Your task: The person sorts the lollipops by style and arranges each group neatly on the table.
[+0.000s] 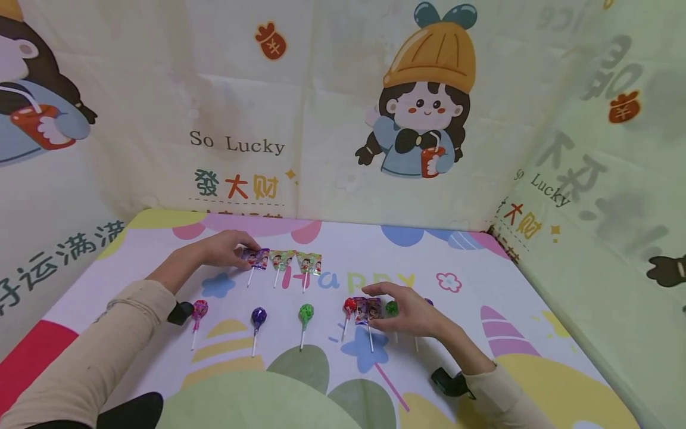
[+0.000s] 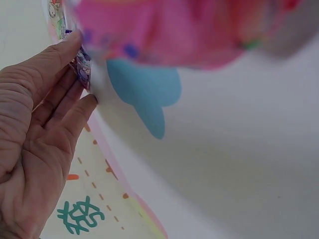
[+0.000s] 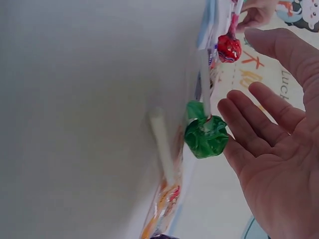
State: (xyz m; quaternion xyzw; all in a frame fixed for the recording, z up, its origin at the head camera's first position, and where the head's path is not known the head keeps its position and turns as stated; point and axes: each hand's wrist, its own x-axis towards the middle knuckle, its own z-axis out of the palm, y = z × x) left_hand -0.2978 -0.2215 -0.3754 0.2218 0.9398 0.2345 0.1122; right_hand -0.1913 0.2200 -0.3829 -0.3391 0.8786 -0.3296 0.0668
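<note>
Your beige left sleeve [image 1: 91, 351] comes nearest, crossing the worktop [image 1: 439, 262]. Your left hand [image 1: 222, 247] pinches a purple flat-wrapped lollipop [image 1: 261, 259] with its fingers; it heads a row, two green flat-wrapped lollipops [image 1: 309, 262] lying to its right. Your right hand [image 1: 409, 313] has its fingers spread and released, curving about a dark flat-wrapped lollipop [image 1: 373, 308] just right of a red round lollipop [image 1: 350, 305]. Closer to you lie pink [image 1: 200, 310], purple [image 1: 258, 316] and green [image 1: 306, 313] round lollipops, well apart.
</note>
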